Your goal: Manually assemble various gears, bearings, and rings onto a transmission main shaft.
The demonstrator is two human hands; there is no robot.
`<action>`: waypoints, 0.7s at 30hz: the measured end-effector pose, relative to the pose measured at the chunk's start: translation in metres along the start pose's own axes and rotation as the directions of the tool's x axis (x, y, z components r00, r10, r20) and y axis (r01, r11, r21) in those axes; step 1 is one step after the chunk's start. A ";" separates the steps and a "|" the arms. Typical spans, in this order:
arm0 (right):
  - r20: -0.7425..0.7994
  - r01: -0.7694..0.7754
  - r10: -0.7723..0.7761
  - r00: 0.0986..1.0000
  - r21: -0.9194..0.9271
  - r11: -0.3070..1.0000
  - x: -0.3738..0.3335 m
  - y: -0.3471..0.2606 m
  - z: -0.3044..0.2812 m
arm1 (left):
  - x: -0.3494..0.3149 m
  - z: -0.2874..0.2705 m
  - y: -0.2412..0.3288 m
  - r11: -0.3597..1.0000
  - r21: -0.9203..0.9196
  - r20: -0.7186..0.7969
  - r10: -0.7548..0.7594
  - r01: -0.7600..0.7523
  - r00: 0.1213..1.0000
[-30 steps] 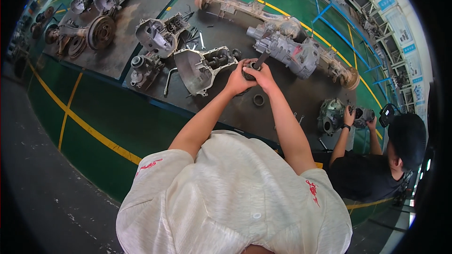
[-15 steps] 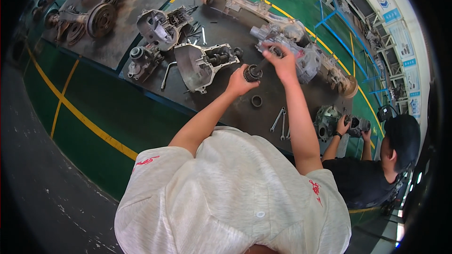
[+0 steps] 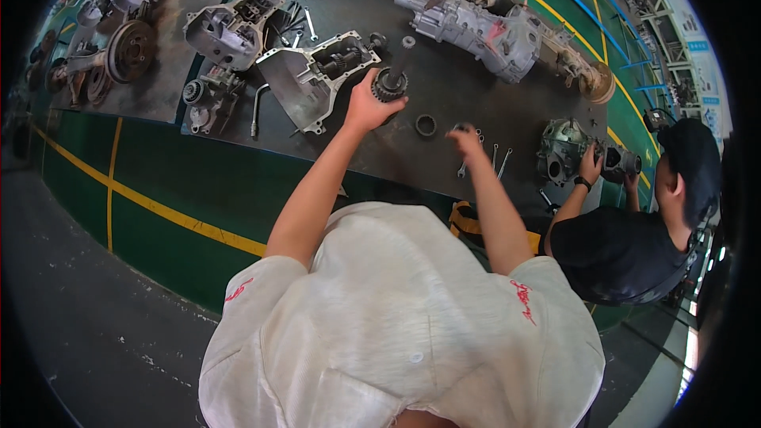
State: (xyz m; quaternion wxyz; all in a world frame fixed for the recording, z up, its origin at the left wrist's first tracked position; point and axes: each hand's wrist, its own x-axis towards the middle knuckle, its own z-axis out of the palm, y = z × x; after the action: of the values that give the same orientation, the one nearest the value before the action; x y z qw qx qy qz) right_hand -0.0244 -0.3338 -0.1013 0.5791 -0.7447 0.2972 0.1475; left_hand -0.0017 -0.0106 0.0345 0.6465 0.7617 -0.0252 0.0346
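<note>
1. Left hand (image 3: 366,105) grips a geared shaft (image 3: 394,79), upright on the dark mat (image 3: 460,103).
2. Right hand (image 3: 468,143), blurred, grip unclear, hovers near wrenches (image 3: 498,160).
3. Open gearbox housing (image 3: 317,75) lies beside the shaft; assembly looks unfinished.

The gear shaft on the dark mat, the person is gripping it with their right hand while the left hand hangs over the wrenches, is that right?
Not quite: the hands are swapped. In the head view the left hand grips the gear shaft on the dark mat, and the right hand hangs over the wrenches.
</note>
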 end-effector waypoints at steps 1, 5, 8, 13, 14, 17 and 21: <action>-0.028 0.014 -0.019 0.999 -0.168 0.986 0.010 0.038 0.001 | 0.000 -0.001 0.001 1.000 0.014 0.032 -0.019 0.018 0.999; -0.227 0.045 -0.220 0.949 -0.590 0.806 0.004 0.101 0.038 | -0.003 0.006 0.002 1.000 0.018 0.038 -0.023 0.022 0.999; -0.192 0.058 -0.234 0.953 -0.645 0.762 -0.007 0.086 0.055 | -0.007 0.002 0.007 0.998 0.028 0.072 -0.061 0.060 0.996; -0.149 0.059 -0.348 0.926 -0.852 0.521 -0.016 0.072 0.053 | -0.009 0.015 0.001 0.999 0.046 0.084 -0.004 0.000 0.996; -0.182 0.071 -0.439 0.880 -0.863 0.500 -0.022 0.060 0.056 | -0.011 0.013 0.001 0.999 0.050 0.089 -0.005 0.000 0.996; -0.050 0.467 -0.559 0.827 -0.492 0.735 -0.042 -0.022 0.049 | -0.014 0.012 -0.004 0.998 0.060 0.061 0.026 -0.029 0.998; 0.351 0.921 -0.851 0.390 -0.130 0.368 -0.133 -0.176 0.081 | -0.011 0.011 -0.009 0.997 0.029 0.066 0.064 -0.066 0.996</action>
State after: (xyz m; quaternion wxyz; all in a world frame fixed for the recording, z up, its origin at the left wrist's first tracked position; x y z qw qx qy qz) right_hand -0.0096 -0.1937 0.0872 0.4735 -0.8431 -0.2471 -0.0624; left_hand -0.0122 -0.0201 0.0233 0.6320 0.7711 -0.0706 0.0311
